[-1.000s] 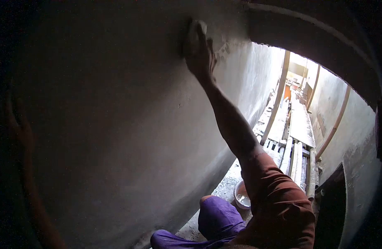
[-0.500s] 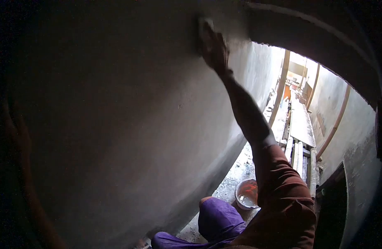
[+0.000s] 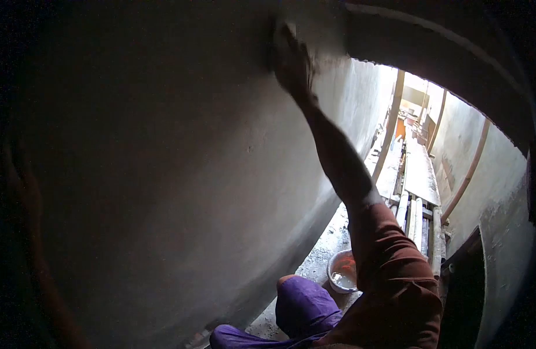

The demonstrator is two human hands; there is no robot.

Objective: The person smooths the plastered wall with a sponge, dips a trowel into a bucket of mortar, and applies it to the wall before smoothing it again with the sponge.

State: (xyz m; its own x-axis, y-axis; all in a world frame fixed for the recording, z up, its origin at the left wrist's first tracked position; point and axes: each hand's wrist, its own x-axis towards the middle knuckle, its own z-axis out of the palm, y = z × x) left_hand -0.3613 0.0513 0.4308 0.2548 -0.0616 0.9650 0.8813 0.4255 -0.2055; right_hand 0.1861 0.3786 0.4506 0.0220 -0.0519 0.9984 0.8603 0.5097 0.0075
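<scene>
My right hand [image 3: 292, 68] is stretched up against a grey plastered wall [image 3: 221, 168], near its upper right end. Under its fingers is a small pale pad [image 3: 289, 28], pressed to the wall; shadow hides its exact kind. At the far left edge, in deep shade, my left hand [image 3: 25, 183] rests by the same wall, fingers stretched out and seemingly holding nothing. Between the two hands, the wall looks smooth with a small mark [image 3: 249, 149].
A bucket [image 3: 342, 272] with cloudy liquid stands on the dusty floor beside my purple-clad knee [image 3: 306, 302]. Planks and poles [image 3: 418, 218] run along the passage to the right. Wooden props [image 3: 390, 128] lean there. A dark concrete beam [image 3: 431, 64] hangs overhead.
My right hand has shifted slightly left along the wall with the pale pad. My left hand stays about where it was, and the view has moved a little.
</scene>
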